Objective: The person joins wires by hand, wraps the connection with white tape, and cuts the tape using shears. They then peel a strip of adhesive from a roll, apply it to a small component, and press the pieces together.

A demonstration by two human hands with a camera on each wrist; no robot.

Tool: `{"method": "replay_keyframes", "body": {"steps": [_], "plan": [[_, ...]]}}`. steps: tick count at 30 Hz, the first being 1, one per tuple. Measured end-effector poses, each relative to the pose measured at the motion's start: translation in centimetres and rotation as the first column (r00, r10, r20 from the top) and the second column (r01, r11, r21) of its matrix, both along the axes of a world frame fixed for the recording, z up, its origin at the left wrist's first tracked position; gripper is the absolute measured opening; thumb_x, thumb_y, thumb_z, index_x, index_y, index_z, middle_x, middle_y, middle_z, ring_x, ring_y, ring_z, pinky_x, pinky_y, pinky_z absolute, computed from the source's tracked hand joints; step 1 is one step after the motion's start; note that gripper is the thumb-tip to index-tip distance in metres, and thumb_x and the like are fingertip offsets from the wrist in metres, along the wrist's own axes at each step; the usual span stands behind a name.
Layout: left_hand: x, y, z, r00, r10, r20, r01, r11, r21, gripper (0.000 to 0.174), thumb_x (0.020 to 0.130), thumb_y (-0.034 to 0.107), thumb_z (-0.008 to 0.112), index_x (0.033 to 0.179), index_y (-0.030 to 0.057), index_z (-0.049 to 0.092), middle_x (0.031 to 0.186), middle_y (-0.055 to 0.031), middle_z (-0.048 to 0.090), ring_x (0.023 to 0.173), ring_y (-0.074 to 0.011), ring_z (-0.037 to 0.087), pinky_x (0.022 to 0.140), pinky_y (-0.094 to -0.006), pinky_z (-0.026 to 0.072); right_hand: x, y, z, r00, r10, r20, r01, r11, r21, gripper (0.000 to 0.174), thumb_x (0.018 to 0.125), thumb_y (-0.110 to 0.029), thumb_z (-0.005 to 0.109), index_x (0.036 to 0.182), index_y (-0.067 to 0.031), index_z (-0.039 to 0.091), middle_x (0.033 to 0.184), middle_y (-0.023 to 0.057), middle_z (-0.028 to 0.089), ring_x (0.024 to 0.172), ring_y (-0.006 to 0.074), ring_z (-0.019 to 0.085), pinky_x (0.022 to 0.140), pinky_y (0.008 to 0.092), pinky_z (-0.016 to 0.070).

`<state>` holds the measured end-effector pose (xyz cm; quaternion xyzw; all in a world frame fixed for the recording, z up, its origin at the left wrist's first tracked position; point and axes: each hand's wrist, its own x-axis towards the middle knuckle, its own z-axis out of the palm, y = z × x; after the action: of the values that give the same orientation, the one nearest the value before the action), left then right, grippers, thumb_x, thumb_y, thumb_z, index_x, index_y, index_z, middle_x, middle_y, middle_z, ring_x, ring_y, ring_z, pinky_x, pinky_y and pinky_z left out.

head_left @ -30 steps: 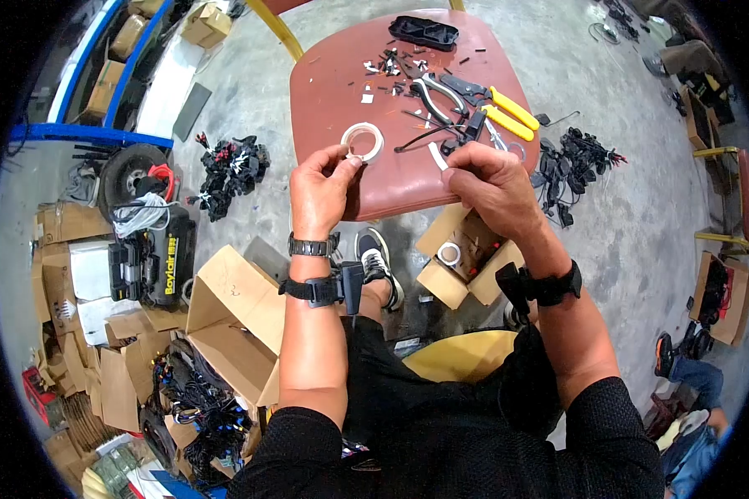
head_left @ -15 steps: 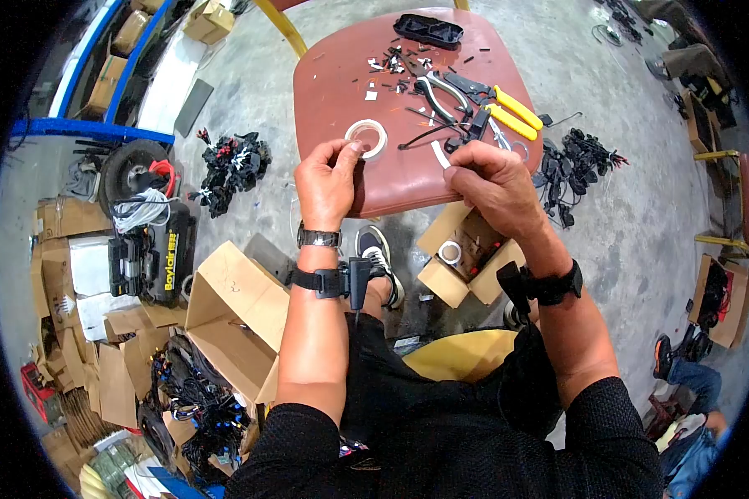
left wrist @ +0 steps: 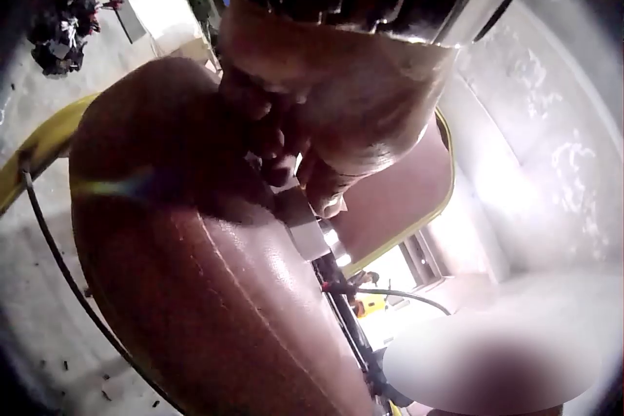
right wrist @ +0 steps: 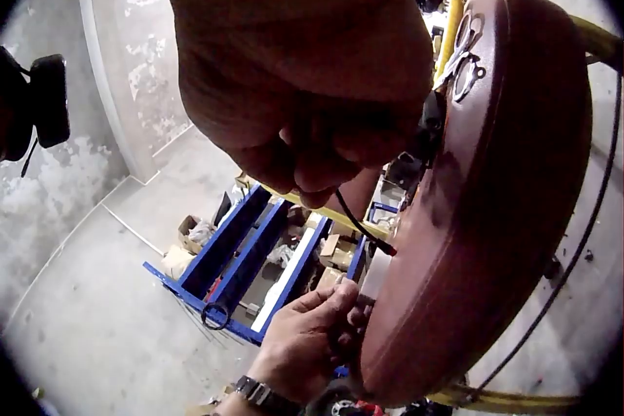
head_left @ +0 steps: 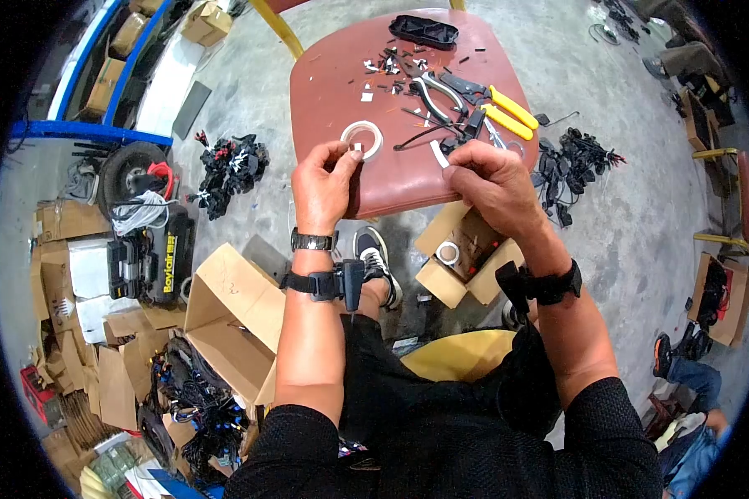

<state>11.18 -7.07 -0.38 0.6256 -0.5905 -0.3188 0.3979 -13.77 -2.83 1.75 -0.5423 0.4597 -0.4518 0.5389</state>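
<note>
Beside the front left edge of the red-brown chair seat [head_left: 324, 100], my left hand [head_left: 320, 187] pinches a roll of white tape [head_left: 378, 148] between thumb and fingers. A small white tab shows at the thumb tip. In the left wrist view the tape [left wrist: 308, 237] stands just past the fingertips. My right hand [head_left: 499, 183] pinches a short white strip [head_left: 438, 154], which points up and away over the seat's front edge. Close beyond that hand lie a black cable [head_left: 420, 137] with a black block, and small scissors [head_left: 516, 150].
Pliers [head_left: 441, 98], a yellow-handled tool [head_left: 508, 116], black and white scraps [head_left: 391, 65] and a black tray [head_left: 424, 32] lie on the seat. Below stands an open carton [head_left: 443, 281] with another tape roll inside. Heaps of black cabled parts [head_left: 229, 175] lie on the floor.
A white tab now shows at my left thumb tip, where the thumb lay over the roll's edge before. My right hand keeps its pinch on the strip and has hardly moved.
</note>
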Motion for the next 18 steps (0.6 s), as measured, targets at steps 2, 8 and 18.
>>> {"method": "replay_keyframes", "body": {"steps": [2, 8, 18], "plan": [[0.14, 0.09, 0.21, 1.000, -0.016, 0.015, 0.016, 1.000, 0.012, 0.020, 0.087, 0.011, 0.073, 0.100, -0.0038, 0.070, 0.087, -0.0070, 0.072, 0.077, -0.0100, 0.065, 0.067, -0.0255, 0.0525, -0.02, 0.00, 0.16, 1.000, -0.003, 0.000, 0.003, 1.000, 0.013, 0.007, 0.088, -0.005, 0.066, 0.084, 0.0004, 0.064, 0.069, -0.0047, 0.055, 0.064, 0.0027, 0.049, 0.054, 0.0220, 0.0404], [0.55, 0.24, -0.03, 0.999, -0.040, -0.019, 0.041, 0.998, 0.039, 0.023, 0.084, 0.011, 0.074, 0.103, -0.0018, 0.071, 0.080, -0.0062, 0.070, 0.072, -0.0113, 0.063, 0.067, -0.0279, 0.0521, -0.07, -0.09, 0.20, 1.000, -0.012, -0.016, 0.012, 1.000, -0.008, 0.008, 0.088, -0.006, 0.066, 0.084, 0.0007, 0.065, 0.069, -0.0045, 0.055, 0.064, 0.0030, 0.049, 0.054, 0.0223, 0.0406], [0.42, 0.57, 0.95, 0.989, -0.053, 0.134, 0.053, 0.999, 0.004, 0.029, 0.077, 0.008, 0.077, 0.104, -0.0008, 0.071, 0.077, -0.0073, 0.067, 0.069, -0.0143, 0.063, 0.065, -0.0292, 0.0512, 0.05, -0.13, 0.01, 1.000, -0.019, -0.011, 0.018, 1.000, -0.012, 0.008, 0.088, -0.005, 0.067, 0.084, 0.0003, 0.065, 0.070, -0.0048, 0.055, 0.064, 0.0028, 0.049, 0.054, 0.0218, 0.0398]]}}
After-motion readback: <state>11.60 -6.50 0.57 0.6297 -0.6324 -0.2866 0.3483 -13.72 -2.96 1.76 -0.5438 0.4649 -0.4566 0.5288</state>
